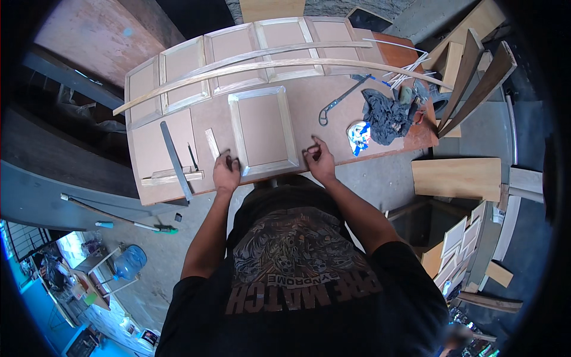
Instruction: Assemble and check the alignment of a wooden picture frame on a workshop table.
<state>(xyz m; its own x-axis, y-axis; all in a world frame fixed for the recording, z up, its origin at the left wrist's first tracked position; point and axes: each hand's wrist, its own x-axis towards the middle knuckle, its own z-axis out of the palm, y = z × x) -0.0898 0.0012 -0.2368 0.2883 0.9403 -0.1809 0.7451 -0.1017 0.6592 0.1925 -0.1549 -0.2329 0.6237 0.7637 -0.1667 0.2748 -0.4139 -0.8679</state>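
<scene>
A small rectangular wooden frame (236, 128) lies flat on the workbench in front of me. My left hand (227, 172) is at its lower left corner, fingers loosely bent and apart. The lower end of a short wood strip (210, 141) meets those fingers; I cannot tell whether they touch it. Just off the frame's lower right corner is my right hand (321, 162), its fingers half curled with nothing visible between them. Left of the strip are a dark pencil (192, 156) and a long flat metal strip (173, 156).
Across the bench's far side lies a long panelled frame (260, 37), crossed by two long wood strips (226, 70). A hacksaw-like tool (339, 103), a blue-and-white package (358, 137) and a dark cloth (383, 116) occupy the right. Boards (488, 89) lean beyond the right end.
</scene>
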